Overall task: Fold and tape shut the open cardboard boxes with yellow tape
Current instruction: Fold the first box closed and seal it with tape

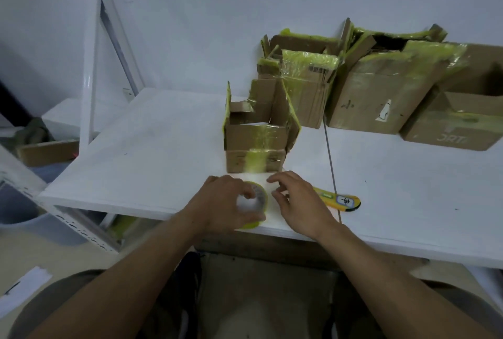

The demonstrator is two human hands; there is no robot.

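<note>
The step in hand looks like freeing the tape's loose end. The left hand (pixel 226 203) grips the roll of yellow tape (pixel 254 202) by the table's near edge, with its fingers curled over the rim. The right hand (pixel 298 199) sits at three o'clock of the roll with its fingers bent toward it. The blur keeps me from telling whether they pinch the end or only feel for it. To do this well, hold the roll steady, catch the end with a fingernail, and peel a strip long enough to span the seam and run down both sides.

The small open box (pixel 255 142) stands at twelve o'clock of the roll, near it on the white table (pixel 136 148). Its flaps stand up, edged with old yellow tape, and a yellow strip runs down its front face. The cardboard looks worn, so the flaps probably need firm pressing. A yellow knife (pixel 339 200) lies at three o'clock of the right hand. More taped boxes (pixel 381 88) crowd at one o'clock.
</note>
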